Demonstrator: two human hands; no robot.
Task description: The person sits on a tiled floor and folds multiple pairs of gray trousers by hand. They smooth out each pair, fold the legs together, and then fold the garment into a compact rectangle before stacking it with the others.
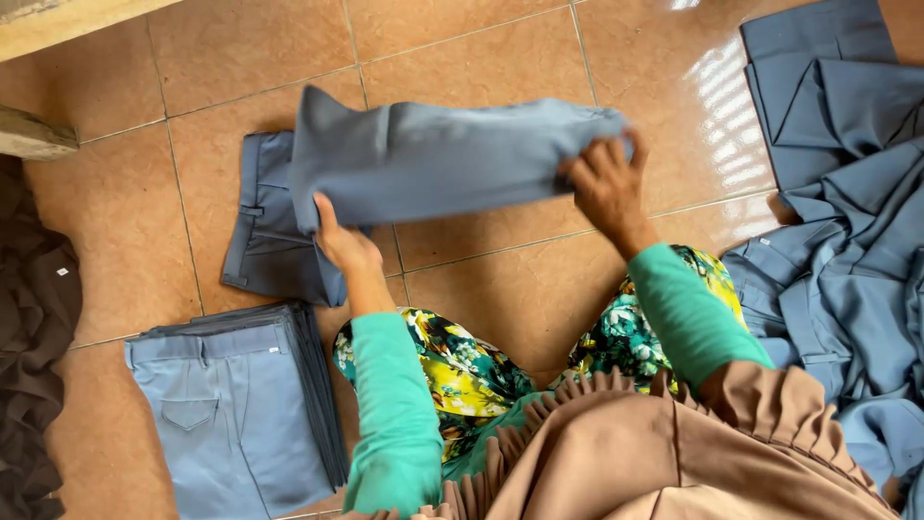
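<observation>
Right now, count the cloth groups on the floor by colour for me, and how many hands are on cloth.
Grey-blue groups: 3 (trousers being folded, folded stack, loose heap)
Dark brown groups: 1 (pile at the left edge)
Hands on cloth: 2 (left hand, right hand, both on the trousers)
Total: 4 cloth groups, 2 hands

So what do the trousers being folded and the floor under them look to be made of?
Trousers: thin grey-blue woven cloth, matte, apparently suiting fabric; it drapes and creases softly between the left hand and right hand. Floor: glazed orange-brown tile, by its grout lines and window glare.
</observation>
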